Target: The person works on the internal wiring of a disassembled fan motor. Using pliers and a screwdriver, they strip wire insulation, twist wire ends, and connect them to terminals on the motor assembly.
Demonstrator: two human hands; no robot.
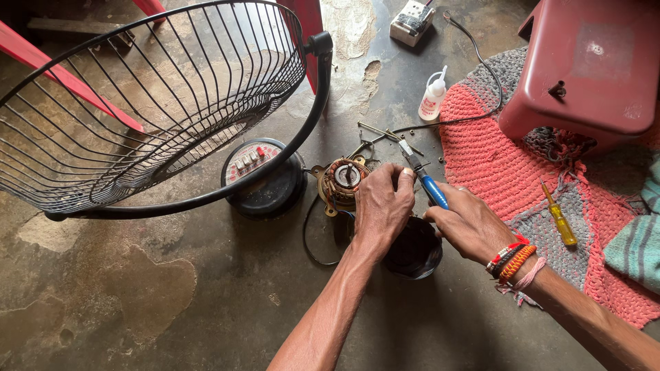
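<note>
Fan guard [158,103] left, stool [591,69] right

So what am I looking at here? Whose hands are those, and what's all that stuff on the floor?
The camera sits on a person's head, looking down at their own hands. The left hand steadies a fan motor with copper windings. The right hand holds blue-handled pliers. Around them on the concrete floor lie a wire fan guard, the fan's round base with buttons, a small white bottle, a yellow screwdriver on a pink mat, and a red stool.
</note>
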